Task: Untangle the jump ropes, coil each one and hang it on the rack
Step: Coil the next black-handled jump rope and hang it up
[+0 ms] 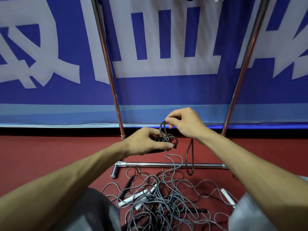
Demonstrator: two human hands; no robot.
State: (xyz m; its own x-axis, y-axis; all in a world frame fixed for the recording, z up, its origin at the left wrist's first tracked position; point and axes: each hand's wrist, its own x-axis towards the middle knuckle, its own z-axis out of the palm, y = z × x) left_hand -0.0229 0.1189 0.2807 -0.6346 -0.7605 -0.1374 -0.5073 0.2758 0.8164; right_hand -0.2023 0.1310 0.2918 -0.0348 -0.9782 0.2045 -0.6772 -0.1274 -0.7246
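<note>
My left hand [146,141] grips the black handles and coiled turns of a dark jump rope [168,139] held above the floor. My right hand [185,122] pinches a loop of that same rope just above the coil. A long loop of it [190,157] hangs down under my right wrist. On the red floor below lies a tangled pile of grey ropes [160,197] with white handles [133,197] and black handles [126,185] mixed in. The chrome rack [166,164] stands in front of me, its two uprights rising left and right.
A blue and white banner [150,90] hangs behind the rack. The rack's base foot [115,170] sticks out toward me at the left. My grey-clad knees [93,212] flank the pile. Another white handle [227,196] lies at the right.
</note>
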